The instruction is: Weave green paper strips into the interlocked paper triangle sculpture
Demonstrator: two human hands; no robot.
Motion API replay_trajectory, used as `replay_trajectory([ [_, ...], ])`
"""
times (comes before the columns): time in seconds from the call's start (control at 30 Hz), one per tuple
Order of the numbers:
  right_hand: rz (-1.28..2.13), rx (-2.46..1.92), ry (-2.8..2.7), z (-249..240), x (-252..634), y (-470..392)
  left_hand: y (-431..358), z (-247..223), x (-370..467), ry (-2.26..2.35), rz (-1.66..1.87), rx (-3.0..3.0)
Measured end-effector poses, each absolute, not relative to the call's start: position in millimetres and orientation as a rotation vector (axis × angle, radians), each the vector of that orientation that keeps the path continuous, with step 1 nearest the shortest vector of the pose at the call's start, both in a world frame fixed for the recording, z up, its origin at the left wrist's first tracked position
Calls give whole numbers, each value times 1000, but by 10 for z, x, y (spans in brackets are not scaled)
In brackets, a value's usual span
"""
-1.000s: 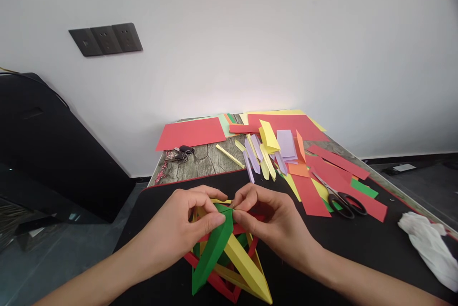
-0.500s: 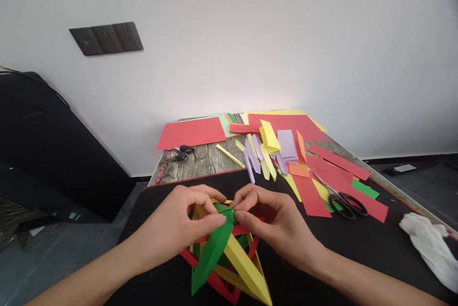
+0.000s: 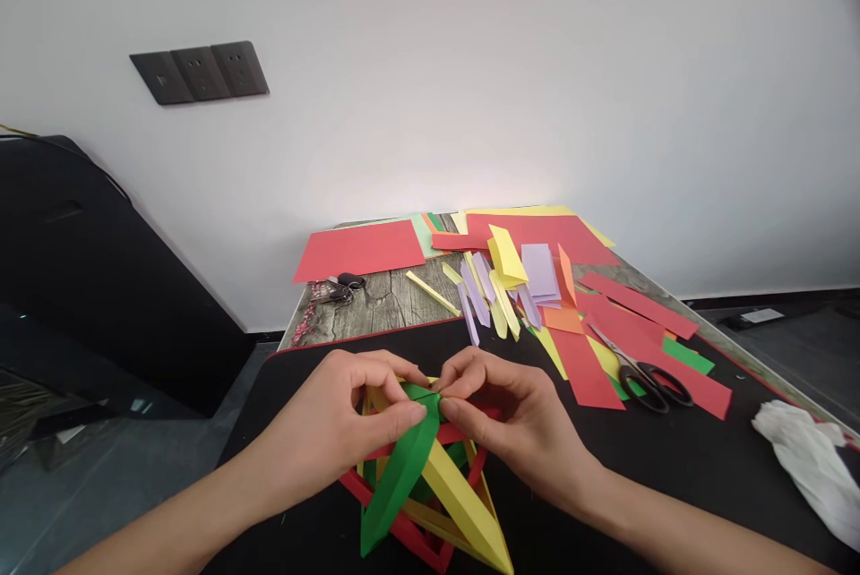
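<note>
Between my hands, on a black mat [image 3: 302, 405], is an openwork model [image 3: 463, 494] of folded yellow, red and green paper strips. My left hand [image 3: 376, 405] pinches a green folded paper strip [image 3: 403, 481] near its upper end, thumb on top. My right hand [image 3: 501, 405] has thumb and forefinger pinched at the tip of that same green strip, where it meets the model's top corner. The strip's lower end points down to the left, over the red pieces. My fingers hide the far side of the model.
Scissors with black handles [image 3: 655, 385] lie on red paper strips at the right. Folded purple and yellow pieces [image 3: 475, 293] lie behind the mat. Small scissors [image 3: 342, 287] sit by a red sheet [image 3: 363, 250] at the back left. A crumpled white tissue [image 3: 806, 467] is at the right edge.
Hardly anything differs. Both hands keep their pinch on the green strip, and the fingers have shifted only slightly.
</note>
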State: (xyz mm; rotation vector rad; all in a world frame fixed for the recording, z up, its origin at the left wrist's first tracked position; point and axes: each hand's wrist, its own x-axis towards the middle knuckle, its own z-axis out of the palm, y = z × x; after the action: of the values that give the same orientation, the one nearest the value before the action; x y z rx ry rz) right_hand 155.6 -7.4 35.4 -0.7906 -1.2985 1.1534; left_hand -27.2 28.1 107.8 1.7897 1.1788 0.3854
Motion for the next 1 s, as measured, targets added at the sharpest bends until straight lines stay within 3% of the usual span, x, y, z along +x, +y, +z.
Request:
replay_trajectory([
  [1.0, 1127, -864, -1266, 361, 1567, -99, 296, 959, -318, 1156, 546, 1752],
])
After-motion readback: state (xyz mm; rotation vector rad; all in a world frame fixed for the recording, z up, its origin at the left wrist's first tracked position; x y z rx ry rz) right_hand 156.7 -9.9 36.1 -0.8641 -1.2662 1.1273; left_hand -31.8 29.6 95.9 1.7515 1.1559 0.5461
